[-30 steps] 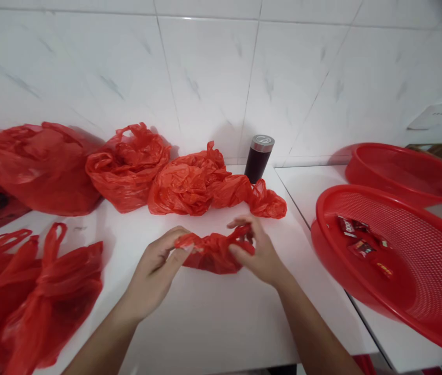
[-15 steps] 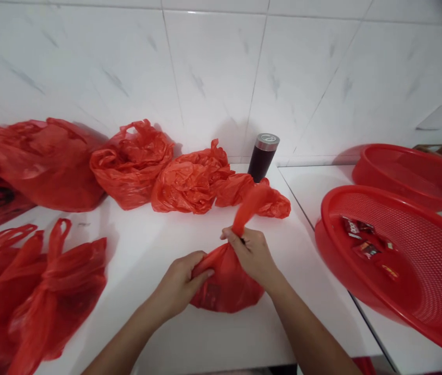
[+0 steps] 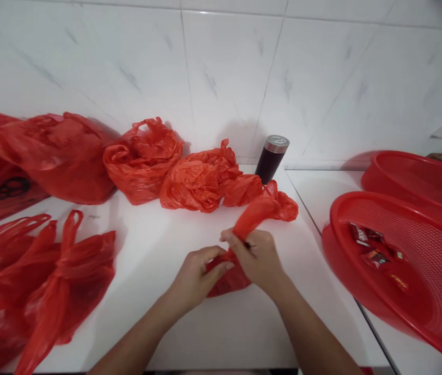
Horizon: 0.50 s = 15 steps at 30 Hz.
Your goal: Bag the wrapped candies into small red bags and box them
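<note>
Slantwise, the bag [image 3: 229, 284] points away rightward, clamped by left hand [image 3: 197, 273] and right hand [image 3: 260, 256].

Two bare human arms show in the lower half of the frame. The left forearm [image 3: 143, 333], lower left of centre, is slim and smooth, narrowing towards a bare wrist; the left hand [image 3: 194, 276], near the centre, is bare, with slender fingers. The right forearm [image 3: 307, 323], lower right, tapers likewise (both are bare down to the frame's edge). The right hand [image 3: 259, 255], right of centre, is bare too.
</note>
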Tool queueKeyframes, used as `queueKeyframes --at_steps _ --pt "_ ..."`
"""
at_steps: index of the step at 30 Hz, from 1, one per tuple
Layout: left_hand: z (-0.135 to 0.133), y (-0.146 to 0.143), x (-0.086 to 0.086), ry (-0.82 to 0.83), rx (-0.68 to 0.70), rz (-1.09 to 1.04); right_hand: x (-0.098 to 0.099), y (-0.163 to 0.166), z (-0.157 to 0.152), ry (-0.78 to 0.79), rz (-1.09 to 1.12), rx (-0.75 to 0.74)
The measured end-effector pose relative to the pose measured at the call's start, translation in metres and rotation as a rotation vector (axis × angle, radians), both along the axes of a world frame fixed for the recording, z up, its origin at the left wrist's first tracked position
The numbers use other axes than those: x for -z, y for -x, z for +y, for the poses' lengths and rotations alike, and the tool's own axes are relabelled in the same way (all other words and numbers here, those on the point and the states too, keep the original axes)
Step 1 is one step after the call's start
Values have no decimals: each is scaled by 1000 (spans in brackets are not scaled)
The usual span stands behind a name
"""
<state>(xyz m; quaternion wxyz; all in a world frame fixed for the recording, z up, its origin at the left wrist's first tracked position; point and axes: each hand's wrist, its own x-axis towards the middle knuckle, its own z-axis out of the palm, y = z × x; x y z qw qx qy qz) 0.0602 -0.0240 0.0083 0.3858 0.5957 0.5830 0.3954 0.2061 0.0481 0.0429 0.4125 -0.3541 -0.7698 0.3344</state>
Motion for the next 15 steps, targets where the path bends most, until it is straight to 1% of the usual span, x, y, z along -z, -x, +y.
queueKeyframes --at_steps 3,5,8,11,13,15 --pt "-5 -2 3 53 -33 79 -8 -11 6 26 108 106" --pt "-9 -1 2 64 -58 84 -11 -14 5 56 97 119" --pt "-14 -2 -5 -24 -63 94 -15 -11 -4 124 33 82" --pt "-16 -4 -11 -140 -29 113 -18 -8 -12 124 6 37" --pt "-18 -3 -13 -180 -64 120 -19 -10 -11 132 14 43" --pt "-21 2 -12 -189 -135 94 -17 -16 -7 154 28 74"
